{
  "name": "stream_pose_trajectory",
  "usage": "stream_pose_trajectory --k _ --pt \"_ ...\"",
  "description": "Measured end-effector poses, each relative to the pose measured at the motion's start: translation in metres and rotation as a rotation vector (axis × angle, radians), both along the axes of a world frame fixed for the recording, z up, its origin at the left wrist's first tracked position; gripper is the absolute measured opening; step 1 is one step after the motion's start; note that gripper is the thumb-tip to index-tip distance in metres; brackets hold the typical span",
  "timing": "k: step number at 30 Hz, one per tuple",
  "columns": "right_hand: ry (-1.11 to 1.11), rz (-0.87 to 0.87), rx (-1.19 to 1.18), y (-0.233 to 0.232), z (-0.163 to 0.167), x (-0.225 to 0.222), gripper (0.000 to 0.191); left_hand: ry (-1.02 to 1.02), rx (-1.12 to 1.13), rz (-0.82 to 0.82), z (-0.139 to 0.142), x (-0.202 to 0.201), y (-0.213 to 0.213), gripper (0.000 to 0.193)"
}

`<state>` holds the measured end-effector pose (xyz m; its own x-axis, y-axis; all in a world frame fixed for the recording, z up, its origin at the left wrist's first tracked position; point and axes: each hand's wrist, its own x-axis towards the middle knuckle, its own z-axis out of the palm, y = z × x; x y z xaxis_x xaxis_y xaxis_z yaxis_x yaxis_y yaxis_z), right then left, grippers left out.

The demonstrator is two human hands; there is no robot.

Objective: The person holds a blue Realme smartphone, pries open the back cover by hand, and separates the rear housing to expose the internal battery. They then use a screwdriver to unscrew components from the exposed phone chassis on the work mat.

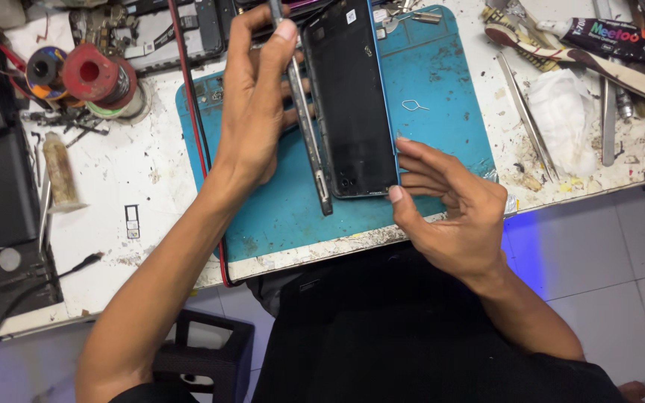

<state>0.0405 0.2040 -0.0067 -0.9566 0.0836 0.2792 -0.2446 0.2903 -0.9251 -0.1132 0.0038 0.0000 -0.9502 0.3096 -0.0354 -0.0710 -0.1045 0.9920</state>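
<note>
A black smartphone (349, 97) with a blue-edged frame is held tilted above a blue work mat (442, 89). My left hand (255, 104) grips its left side, fingers curled over the thin dark side frame (309, 142) that stands apart from the body. My right hand (449, 201) pinches the phone's lower right corner with thumb and fingertips. A small metal SIM pin (414, 105) lies on the mat to the right of the phone.
Red and blue wire spools (91, 75) sit at the back left. Long tweezers (525, 119), a white cloth (565, 119), a glue tube (606, 33) and tools lie at the right. A red cable (192, 112) runs along the mat's left edge. A dark box (1, 186) stands at far left.
</note>
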Motion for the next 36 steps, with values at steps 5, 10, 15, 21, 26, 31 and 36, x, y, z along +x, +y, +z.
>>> stream_pose_trajectory --k 5,10,15,21,26,31,36 --pt "-0.046 0.004 -0.104 0.011 -0.001 -0.002 0.051 0.017 -0.029 -0.021 0.007 0.003 -0.001 0.05" --pt "-0.093 -0.025 -0.279 0.033 -0.002 -0.007 0.051 -0.001 0.002 -0.014 0.014 0.005 -0.009 0.05" --pt "-0.076 -0.142 -0.234 0.075 -0.003 -0.009 0.048 0.16 0.004 -0.05 0.027 0.018 -0.043 0.055" --pt "-0.007 -0.183 0.005 0.121 -0.017 -0.016 0.046 -0.052 0.471 -0.002 0.048 0.05 -0.061 0.066" --pt "-0.208 -0.149 0.147 0.135 -0.059 -0.028 0.041 -0.216 0.994 0.074 0.046 0.076 -0.039 0.066" --pt "-0.216 -0.078 0.185 0.139 -0.099 -0.038 0.03 -0.084 1.015 0.19 0.055 0.091 -0.027 0.069" --pt "-0.285 -0.086 0.25 0.138 -0.101 -0.04 0.033 0.006 1.107 0.232 0.061 0.099 -0.017 0.072"
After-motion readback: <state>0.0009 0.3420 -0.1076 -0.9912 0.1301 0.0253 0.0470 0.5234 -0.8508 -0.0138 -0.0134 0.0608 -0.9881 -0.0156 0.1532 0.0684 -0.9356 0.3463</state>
